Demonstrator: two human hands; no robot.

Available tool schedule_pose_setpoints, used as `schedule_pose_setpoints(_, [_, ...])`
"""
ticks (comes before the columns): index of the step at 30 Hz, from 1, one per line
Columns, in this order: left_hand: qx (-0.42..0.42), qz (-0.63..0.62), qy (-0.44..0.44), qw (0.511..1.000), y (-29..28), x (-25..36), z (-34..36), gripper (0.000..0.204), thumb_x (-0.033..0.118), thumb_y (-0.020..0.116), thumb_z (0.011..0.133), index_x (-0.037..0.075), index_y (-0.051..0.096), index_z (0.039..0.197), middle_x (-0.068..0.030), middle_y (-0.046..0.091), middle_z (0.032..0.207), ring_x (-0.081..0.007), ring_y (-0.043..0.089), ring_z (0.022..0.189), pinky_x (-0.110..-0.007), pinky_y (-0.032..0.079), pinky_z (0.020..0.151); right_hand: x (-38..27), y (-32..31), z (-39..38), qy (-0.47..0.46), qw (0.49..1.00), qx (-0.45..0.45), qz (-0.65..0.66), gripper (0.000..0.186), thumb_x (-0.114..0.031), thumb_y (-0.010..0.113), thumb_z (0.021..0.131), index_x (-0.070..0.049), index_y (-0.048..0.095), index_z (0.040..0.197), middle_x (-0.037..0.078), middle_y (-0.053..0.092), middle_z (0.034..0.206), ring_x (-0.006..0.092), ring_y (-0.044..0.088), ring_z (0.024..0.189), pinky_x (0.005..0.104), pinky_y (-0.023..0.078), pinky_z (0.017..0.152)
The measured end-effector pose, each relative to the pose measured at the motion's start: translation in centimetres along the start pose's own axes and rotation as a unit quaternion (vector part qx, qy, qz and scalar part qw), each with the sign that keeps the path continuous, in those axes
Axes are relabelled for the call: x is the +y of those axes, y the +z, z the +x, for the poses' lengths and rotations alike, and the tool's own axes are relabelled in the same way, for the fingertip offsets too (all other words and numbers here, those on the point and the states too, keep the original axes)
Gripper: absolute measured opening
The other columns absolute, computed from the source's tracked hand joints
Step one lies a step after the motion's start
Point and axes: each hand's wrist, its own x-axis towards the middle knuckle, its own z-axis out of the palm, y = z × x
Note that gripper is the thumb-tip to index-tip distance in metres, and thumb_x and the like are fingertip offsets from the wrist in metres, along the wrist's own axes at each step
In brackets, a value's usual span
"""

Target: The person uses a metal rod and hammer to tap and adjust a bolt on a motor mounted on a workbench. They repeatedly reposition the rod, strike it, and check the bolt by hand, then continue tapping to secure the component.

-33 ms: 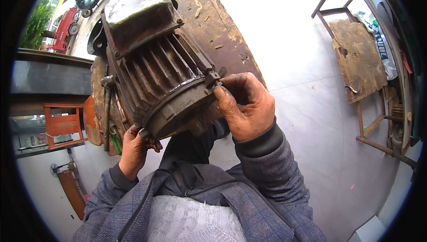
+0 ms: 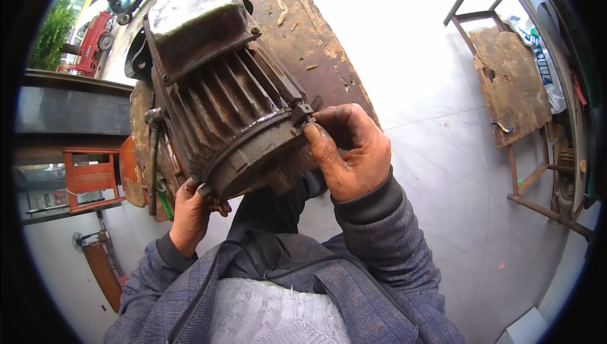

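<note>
A greasy electric motor (image 2: 221,85) with cooling fins lies on a worn wooden bench, its round end cover (image 2: 259,152) turned toward me. My right hand (image 2: 351,148) pinches a small bolt (image 2: 310,118) between thumb and forefinger at the lug on the cover's right edge. At the cover's lower left edge, my left hand (image 2: 193,211) has its fingers curled in beside another lug (image 2: 205,190). What those fingers grip is mostly hidden. On top of the motor sits a boxy terminal cover (image 2: 202,18).
The bench top (image 2: 316,47) carries scattered wood chips. A hammer (image 2: 153,148) lies left of the motor, near a green-handled tool (image 2: 164,203). A metal-framed rack with a worn board (image 2: 509,85) stands at right. A red wooden chair (image 2: 91,179) is at left, and vehicles are parked outside.
</note>
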Motion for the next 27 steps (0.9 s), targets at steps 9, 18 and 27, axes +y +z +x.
schedule_pose_setpoints(9, [0.032,0.020,0.014,0.999,-0.3,1.4,-0.3,0.031,0.030,0.065,0.103,-0.001,0.062,0.106,-0.0137,0.069,0.080,-0.0246,0.071,0.069,-0.035,0.058,0.059,1.8,-3.2,-2.9,0.049,0.997,0.053,-0.036,0.011,-0.007,0.069,0.097,0.001,0.068,0.105,0.004,0.068,0.081,0.0087,0.062,0.067,0.0250,0.052,0.063])
schedule_pose_setpoints(18, [-0.002,-0.109,0.035,0.993,-5.8,0.4,-5.0,0.027,0.024,0.054,0.108,-0.001,0.063,0.112,-0.0067,0.063,0.080,-0.0246,0.072,0.073,-0.034,0.059,0.061,1.1,1.1,-13.1,0.134,0.946,-0.219,-0.198,0.013,-0.009,0.072,0.095,0.003,0.069,0.100,0.011,0.072,0.082,0.0145,0.068,0.069,0.0290,0.055,0.066])
schedule_pose_setpoints(27, [0.048,-0.132,0.138,0.980,-15.7,0.7,-10.3,0.029,0.029,0.052,0.109,0.003,0.062,0.117,-0.0037,0.064,0.085,-0.0215,0.071,0.075,-0.034,0.056,0.065,-0.1,14.8,-13.5,-0.112,0.891,-0.313,-0.309,0.022,-0.017,0.075,0.093,0.000,0.070,0.106,0.016,0.074,0.095,0.0268,0.075,0.086,0.0356,0.058,0.076])
